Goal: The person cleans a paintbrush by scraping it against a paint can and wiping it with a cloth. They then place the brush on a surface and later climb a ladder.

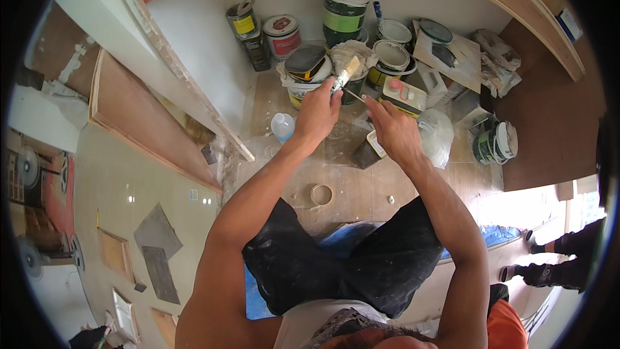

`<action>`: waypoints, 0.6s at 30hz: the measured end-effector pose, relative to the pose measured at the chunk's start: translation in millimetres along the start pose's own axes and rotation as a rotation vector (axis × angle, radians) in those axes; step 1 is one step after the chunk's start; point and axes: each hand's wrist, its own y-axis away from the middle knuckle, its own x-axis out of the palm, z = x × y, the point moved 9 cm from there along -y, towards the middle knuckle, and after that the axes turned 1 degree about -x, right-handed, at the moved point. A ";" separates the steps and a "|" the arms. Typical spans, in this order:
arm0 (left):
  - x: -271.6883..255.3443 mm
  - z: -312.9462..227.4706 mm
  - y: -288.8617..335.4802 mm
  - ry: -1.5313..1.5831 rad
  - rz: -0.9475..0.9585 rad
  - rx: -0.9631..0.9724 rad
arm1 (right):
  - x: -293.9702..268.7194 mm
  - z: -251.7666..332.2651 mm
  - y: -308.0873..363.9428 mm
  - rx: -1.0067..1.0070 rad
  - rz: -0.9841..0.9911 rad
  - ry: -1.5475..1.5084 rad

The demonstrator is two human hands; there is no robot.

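The scene is fairly bright, with strong white light coming in from the right that nearly washes out the floor (481, 203) below the brown panel (546, 136). Two pairs of small glare spots sit on the glossy pale tiles (116, 187) at left. Shadows among the paint buckets (344, 19) are soft, and the black trousers (284, 252) lose most of their folds to darkness. Fisheye distortion bows the wooden beam (516, 3) into an arc; black vignetting fills the corners, and detail softens toward the rim
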 end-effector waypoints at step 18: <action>-9.9 -19.3 4.7 0.170 -0.174 0.130 | -2.0 -23.9 1.9 0.182 0.011 -0.045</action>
